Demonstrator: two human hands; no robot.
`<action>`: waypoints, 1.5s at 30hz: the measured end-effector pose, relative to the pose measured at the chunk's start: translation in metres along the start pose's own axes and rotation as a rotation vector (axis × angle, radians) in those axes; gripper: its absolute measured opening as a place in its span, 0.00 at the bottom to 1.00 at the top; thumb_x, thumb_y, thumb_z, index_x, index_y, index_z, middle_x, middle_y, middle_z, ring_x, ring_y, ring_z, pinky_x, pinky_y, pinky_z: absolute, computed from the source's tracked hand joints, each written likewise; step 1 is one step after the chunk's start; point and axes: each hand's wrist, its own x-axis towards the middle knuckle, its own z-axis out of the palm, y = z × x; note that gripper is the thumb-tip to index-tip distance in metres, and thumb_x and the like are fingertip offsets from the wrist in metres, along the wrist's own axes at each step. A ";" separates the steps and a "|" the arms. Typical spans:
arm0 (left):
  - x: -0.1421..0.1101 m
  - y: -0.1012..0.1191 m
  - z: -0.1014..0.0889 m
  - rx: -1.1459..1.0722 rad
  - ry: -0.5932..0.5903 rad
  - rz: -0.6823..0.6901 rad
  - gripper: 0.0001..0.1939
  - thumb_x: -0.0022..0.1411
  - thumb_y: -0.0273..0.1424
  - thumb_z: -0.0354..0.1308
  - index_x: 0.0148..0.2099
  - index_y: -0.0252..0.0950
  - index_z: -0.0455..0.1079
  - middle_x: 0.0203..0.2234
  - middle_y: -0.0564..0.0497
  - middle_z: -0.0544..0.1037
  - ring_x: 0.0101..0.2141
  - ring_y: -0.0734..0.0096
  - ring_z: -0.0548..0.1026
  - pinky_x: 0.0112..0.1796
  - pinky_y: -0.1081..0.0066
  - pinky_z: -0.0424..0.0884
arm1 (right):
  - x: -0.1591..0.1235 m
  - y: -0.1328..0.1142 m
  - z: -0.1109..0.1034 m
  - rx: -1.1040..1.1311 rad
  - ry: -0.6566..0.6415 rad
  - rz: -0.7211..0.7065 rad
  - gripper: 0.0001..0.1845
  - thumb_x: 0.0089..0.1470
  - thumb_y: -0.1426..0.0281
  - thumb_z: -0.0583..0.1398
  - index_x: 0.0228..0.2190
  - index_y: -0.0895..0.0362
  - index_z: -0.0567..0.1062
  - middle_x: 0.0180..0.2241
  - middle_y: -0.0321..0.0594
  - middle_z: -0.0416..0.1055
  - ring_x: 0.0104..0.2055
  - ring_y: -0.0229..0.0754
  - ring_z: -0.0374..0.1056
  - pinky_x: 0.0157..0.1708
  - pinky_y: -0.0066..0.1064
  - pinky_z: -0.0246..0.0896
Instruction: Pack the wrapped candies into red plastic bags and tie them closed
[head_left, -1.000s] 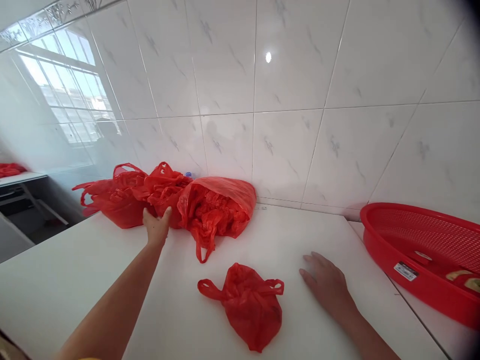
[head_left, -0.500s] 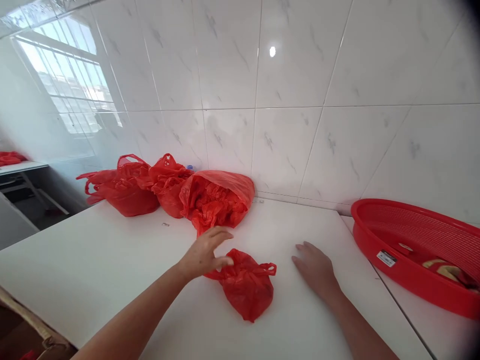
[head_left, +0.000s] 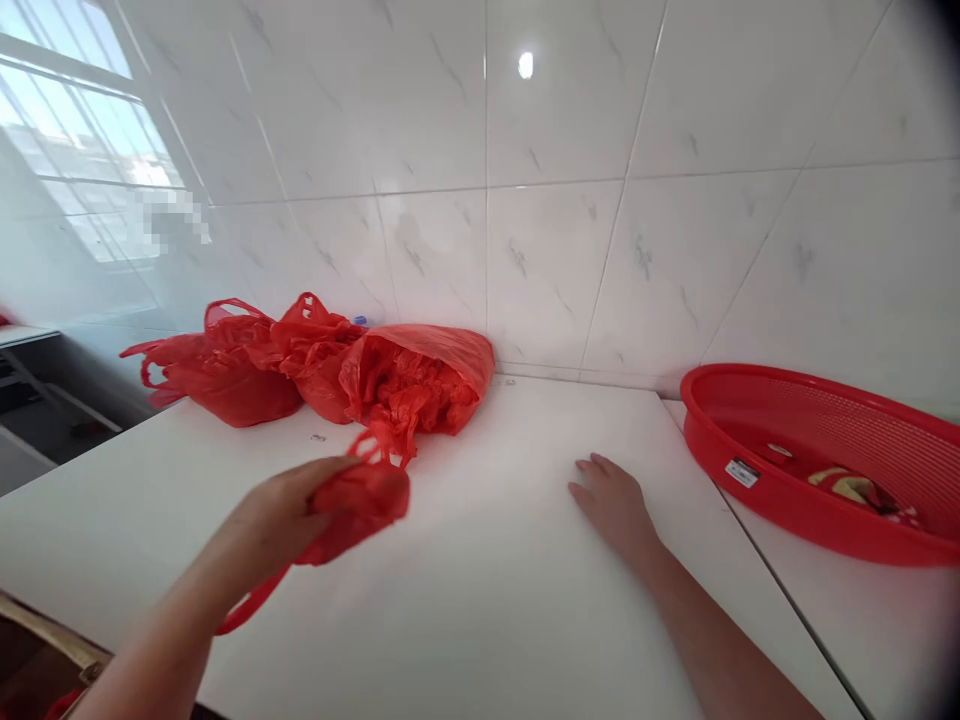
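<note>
My left hand [head_left: 289, 515] grips a small knotted red plastic bag [head_left: 367, 505] between thumb and fingers, over the left half of the white table [head_left: 465, 620]. One strap of the bag hangs below my wrist, and its far end is a little blurred. My right hand [head_left: 615, 500] rests on the tabletop at the right, holding nothing, fingers loosely apart. Just beyond the held bag lies a larger red plastic bag [head_left: 465, 360] on its side, its mouth facing me and crumpled red bags [head_left: 420, 390] spilling out.
Two more full red bags [head_left: 247, 390] stand against the tiled wall at the back left. A red plastic basket [head_left: 795, 510] with a patterned cloth inside sits at the right, past a table seam. A cardboard box edge [head_left: 52, 630] shows at the lower left.
My left hand has closed on the small red bag and carried it leftward off its spot in the middle. My right hand stays on the table. The view has shifted slightly.
</note>
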 end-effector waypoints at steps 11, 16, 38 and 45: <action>0.043 -0.021 0.010 0.355 0.040 0.185 0.24 0.52 0.47 0.57 0.51 0.50 0.65 0.48 0.55 0.71 0.41 0.59 0.73 0.39 0.63 0.70 | -0.001 -0.003 -0.003 0.018 -0.007 0.024 0.23 0.57 0.61 0.49 0.51 0.58 0.67 0.58 0.47 0.57 0.61 0.47 0.50 0.58 0.42 0.45; 0.080 0.007 0.076 0.309 0.094 0.151 0.27 0.49 0.46 0.58 0.50 0.39 0.66 0.47 0.44 0.71 0.44 0.54 0.71 0.40 0.62 0.67 | 0.001 -0.001 -0.003 0.004 0.016 -0.005 0.23 0.57 0.62 0.50 0.51 0.58 0.68 0.57 0.47 0.59 0.60 0.47 0.53 0.57 0.42 0.47; 0.026 0.111 0.211 -1.048 -0.561 -0.101 0.14 0.51 0.40 0.62 0.27 0.36 0.63 0.20 0.55 0.69 0.20 0.76 0.66 0.24 0.75 0.64 | -0.034 -0.073 -0.028 1.348 0.043 0.215 0.18 0.47 0.66 0.58 0.42 0.54 0.66 0.35 0.38 0.71 0.32 0.39 0.67 0.29 0.30 0.64; 0.064 0.068 0.220 -1.252 -0.228 -0.269 0.15 0.46 0.38 0.63 0.30 0.36 0.62 0.23 0.55 0.70 0.24 0.75 0.70 0.28 0.73 0.68 | -0.011 0.013 -0.043 1.332 0.383 0.449 0.09 0.40 0.67 0.59 0.28 0.56 0.68 0.23 0.32 0.66 0.23 0.34 0.59 0.23 0.27 0.56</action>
